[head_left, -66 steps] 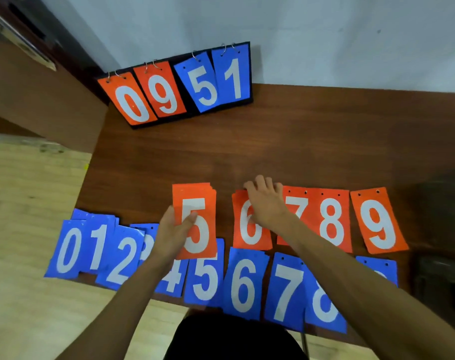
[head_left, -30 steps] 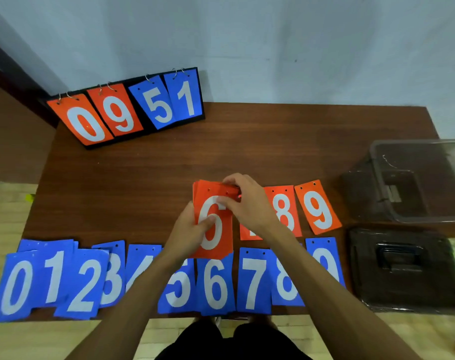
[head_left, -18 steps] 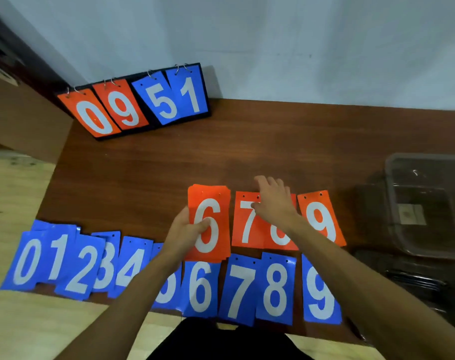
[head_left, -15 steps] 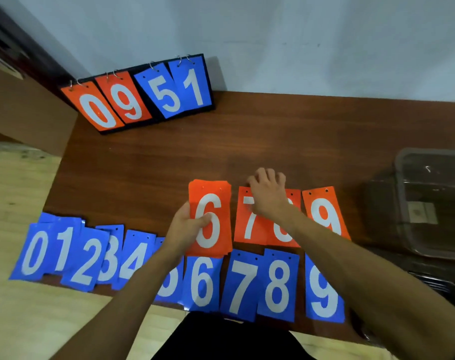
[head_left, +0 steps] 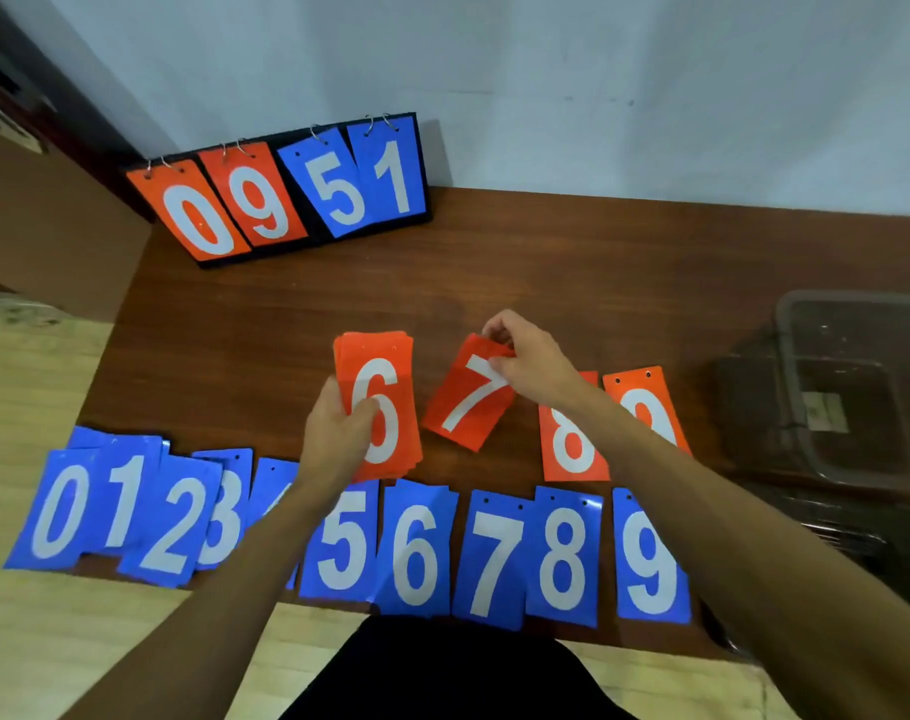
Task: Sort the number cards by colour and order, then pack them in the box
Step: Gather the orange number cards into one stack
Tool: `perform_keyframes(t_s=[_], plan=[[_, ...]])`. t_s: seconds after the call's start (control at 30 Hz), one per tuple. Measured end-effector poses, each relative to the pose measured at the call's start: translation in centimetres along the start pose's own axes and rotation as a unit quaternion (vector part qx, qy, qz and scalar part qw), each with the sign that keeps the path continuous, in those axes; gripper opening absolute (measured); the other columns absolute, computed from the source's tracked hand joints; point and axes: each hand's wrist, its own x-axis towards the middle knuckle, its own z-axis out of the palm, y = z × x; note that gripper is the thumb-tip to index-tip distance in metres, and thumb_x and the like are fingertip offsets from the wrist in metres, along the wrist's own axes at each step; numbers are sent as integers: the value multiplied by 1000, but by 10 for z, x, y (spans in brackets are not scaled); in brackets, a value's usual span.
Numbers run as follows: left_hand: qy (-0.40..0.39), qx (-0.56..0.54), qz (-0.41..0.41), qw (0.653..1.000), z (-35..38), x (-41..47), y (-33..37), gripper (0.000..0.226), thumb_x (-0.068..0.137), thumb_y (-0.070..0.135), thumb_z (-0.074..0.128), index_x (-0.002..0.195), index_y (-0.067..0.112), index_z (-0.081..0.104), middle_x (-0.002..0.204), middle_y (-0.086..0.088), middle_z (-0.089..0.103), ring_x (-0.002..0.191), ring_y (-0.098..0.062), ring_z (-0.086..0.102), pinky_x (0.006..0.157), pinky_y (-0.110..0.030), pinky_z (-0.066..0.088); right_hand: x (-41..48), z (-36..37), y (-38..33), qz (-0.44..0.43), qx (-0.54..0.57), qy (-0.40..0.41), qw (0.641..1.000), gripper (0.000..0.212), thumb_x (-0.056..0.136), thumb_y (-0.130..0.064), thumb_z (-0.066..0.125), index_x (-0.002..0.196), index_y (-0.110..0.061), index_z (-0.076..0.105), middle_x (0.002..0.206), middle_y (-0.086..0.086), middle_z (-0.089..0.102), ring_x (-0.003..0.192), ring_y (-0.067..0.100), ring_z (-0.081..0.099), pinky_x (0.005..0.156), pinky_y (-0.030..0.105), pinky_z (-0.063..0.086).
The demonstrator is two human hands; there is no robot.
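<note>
Left hand [head_left: 338, 433] gripped orange stack [head_left: 385, 402] showing 6, right hand [head_left: 533, 368] pinched tilted orange 7 card [head_left: 466, 407] at its three o'clock.

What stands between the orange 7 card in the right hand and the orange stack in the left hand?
Nothing visible. The right hand pinches the orange 7 card at its top edge, beside the orange stack that the left hand holds; only bare table shows between them.

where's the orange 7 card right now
Head view, near centre: the right hand pinches the orange 7 card, tilted, between the orange 6 stack in the left hand and the orange 8 card.
</note>
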Motion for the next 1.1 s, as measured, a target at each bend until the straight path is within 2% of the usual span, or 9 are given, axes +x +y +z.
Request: perform_keyframes(t_s=[0.2,0.33,0.47,0.63,0.77,0.87,0.93,1.0,1.1], plan=[[-61,21,70,995,-6,-5,4,42,92,33,56,132,26,45,107,11,56,89,-8,57,66,-22,48,-56,-2,-26,-17,10,41,999,19,81,-12,69,92,-24,59,92,-8,63,86,7,61,71,18,49],[-136,46,78,987,3,-13,9,31,93,32,54,123,32,47,104,13,56,94,-12,60,68,-23,49,-78,4,-28,-3,56,61,997,19,78,-14,73,88,-24,61,85,-11,64,83,6,62,71,21,51],[-204,11,55,977,22,-29,14,21,96,37,48,116,36,49,106,13,63,88,-7,66,65,-20,50,-81,16,-22,15,29,127,991,21,74,-21,77,84,-26,60,80,-16,58,76,-1,56,62,8,43],[-208,-2,34,978,59,-47,19,32,84,45,62,111,42,45,95,19,65,78,4,66,53,-11,48,-73,18,-8,28,67,178,981,22,73,-21,78,77,-25,56,72,-14,56,67,-2,52,60,5,40],[-183,12,2,983,89,-48,20,36,88,36,61,119,35,43,102,15,60,87,-2,61,61,-19,46,-74,-1,26,32,67,164,984,10,85,-30,66,90,-25,59,83,-16,60,78,-2,55,67,8,42],[-159,7,-19,987,104,-47,22,34,89,37,60,119,36,46,100,19,60,88,-2,61,60,-18,46,-69,-19,61,96,-48,152,983,23,91,-25,58,113,-19,57,109,-2,61,103,11,56,88,28,48],[-143,5,-25,989,110,-45,23,34,89,37,60,120,36,47,100,19,60,89,-3,62,59,-18,47,-60,-25,81,138,-209,114,961,45,88,-25,61,131,-19,47,131,4,52,124,24,45,103,40,36],[-117,-3,-33,993,115,-44,22,39,88,38,60,124,33,47,104,15,61,90,-6,62,62,-21,48,-51,-29,94,118,-319,64,938,61,84,-26,65,138,-20,38,142,6,40,131,30,33,108,46,27],[-80,-11,-23,996,121,-46,24,40,86,43,61,123,34,48,104,17,61,89,-4,62,62,-19,48,-37,-31,109,65,-395,19,916,69,77,-28,70,137,-19,36,144,8,33,130,32,30,106,47,27]])
